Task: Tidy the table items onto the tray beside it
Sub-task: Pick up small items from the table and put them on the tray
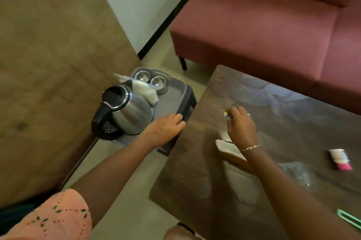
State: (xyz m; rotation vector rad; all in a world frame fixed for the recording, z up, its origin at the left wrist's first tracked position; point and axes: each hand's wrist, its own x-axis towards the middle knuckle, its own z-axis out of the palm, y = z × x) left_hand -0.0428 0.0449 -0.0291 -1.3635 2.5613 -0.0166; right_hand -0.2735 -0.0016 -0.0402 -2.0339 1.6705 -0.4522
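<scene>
- Half done, at a guess: worktop [273,103] still carries loose bits, the rest is already moved.
- Tray [172,101] sits on a dark stool [190,103] just beside the worktop's left corner, part full, with bare floor showing on its right side.
- Kettle [125,110] stands upright on the tray's near end.
- White cloth [145,89] lies behind the kettle, and two steel cups [158,82] stand side by side at the far end.
- Left hand [168,125] rests on the tray's near rim, fingers fairly straight, holding nothing.
- Right hand [241,124] is over the worktop, well apart from the left, pinching a small white-and-yellow item [227,115]. Too blurred to identify.
- Left to move: pale flat box [226,147] under the right wrist, clear wrapper [298,173], pink-and-white packet [340,159], green thing [349,218] at the near edge.
</scene>
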